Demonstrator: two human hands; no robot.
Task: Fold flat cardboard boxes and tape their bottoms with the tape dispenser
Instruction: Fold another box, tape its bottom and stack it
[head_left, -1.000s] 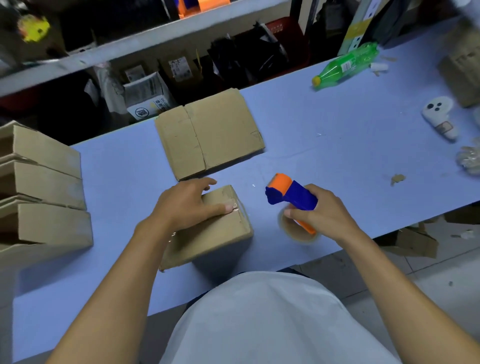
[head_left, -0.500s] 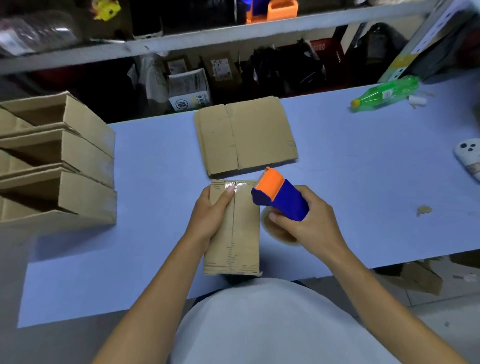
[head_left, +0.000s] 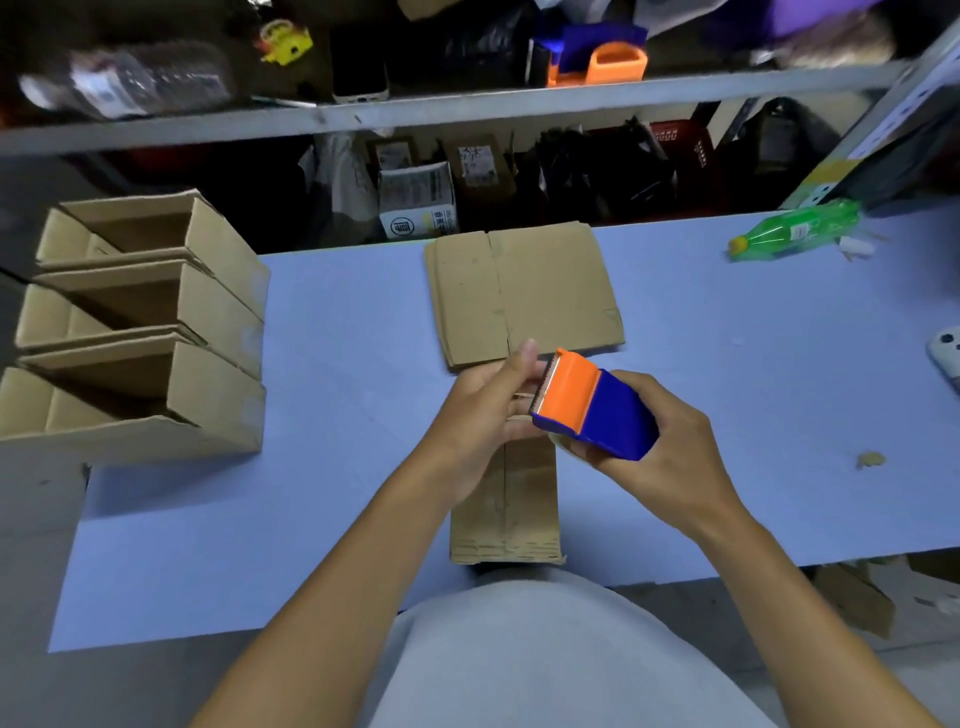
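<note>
The blue surface (head_left: 322, 519) carries three folded boxes (head_left: 156, 332) stacked at its left edge and flat cardboard (head_left: 524, 296) at the far middle. A box (head_left: 506, 509) stands at the near edge with its bottom up. The left hand (head_left: 485, 415) holds its far end, thumb raised and fingers curled over the edge. The right hand (head_left: 670, 447) grips the dispenser (head_left: 592, 405), whose orange blade end meets the left fingers. A green bottle (head_left: 795, 234) lies far right.
</note>
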